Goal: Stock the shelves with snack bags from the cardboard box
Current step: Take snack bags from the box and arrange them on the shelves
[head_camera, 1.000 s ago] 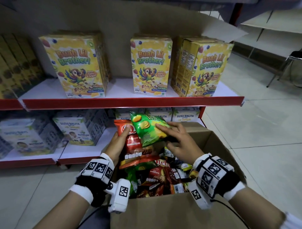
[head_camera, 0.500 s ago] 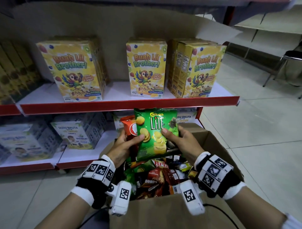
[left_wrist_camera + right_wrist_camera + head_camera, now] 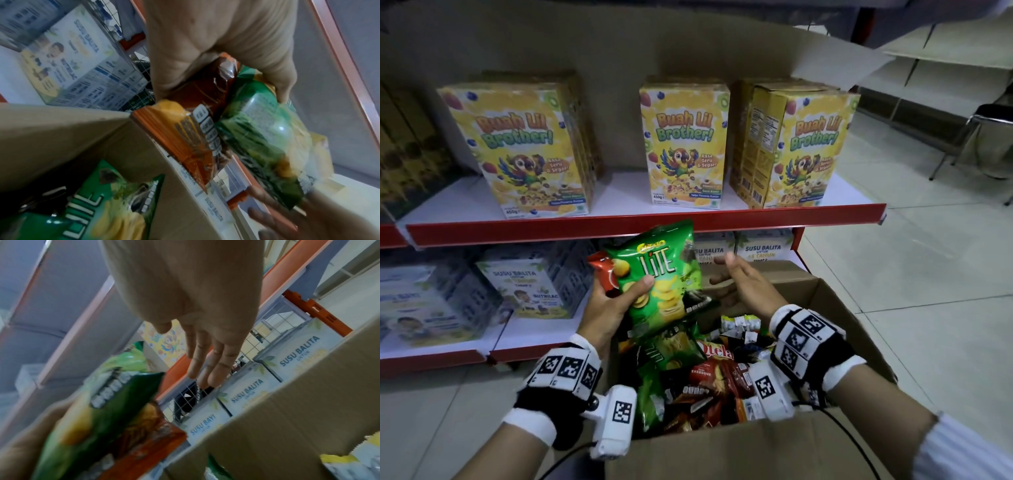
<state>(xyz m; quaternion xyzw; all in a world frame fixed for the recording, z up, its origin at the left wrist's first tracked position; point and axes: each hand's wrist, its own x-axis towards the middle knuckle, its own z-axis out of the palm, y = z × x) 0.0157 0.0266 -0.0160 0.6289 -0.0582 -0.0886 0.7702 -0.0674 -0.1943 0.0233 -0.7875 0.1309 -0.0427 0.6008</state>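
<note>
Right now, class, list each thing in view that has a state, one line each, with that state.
Left hand: grips two bags.
Green Lite chip bag: held upright, sealed.
Red snack bag: held behind it.
Right hand: open, holding nothing.
Cardboard box: open, holding snack bags.

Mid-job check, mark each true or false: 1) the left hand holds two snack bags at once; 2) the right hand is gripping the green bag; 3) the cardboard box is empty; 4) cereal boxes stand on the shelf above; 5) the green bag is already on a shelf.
1) True. The left hand has a grip on the green bag and a red bag behind it.
2) False. The right hand is open beside the bag, fingers straight, holding nothing.
3) False. The cardboard box still holds many snack bags.
4) True. Yellow cereal boxes stand on the upper shelf.
5) False. It is held above the box, in front of the shelves.
</note>
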